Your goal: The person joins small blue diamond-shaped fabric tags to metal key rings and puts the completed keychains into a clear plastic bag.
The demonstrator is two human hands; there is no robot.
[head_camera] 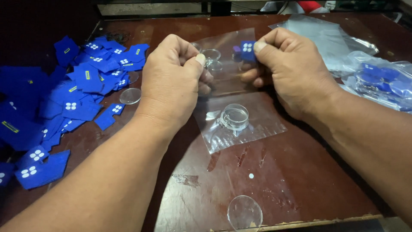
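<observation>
Plainly the thin, slippery clear bag (240,92) needed edge-pinching: left hand (171,81) nipped its mouth, right hand (292,68) pinched a light blue tag (247,48).

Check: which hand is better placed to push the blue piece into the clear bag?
Right hand, probably. It already pinches the blue piece at the clear bag mouth, while the left hand grips the bag's edge.

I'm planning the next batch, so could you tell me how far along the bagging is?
Done: filled clear bags lie at the right. In hand: the right hand pinches a blue tag at a clear bag's mouth, which the left hand holds; a clear round piece sits inside. Left: a large pile of blue tags and loose clear discs.
</observation>
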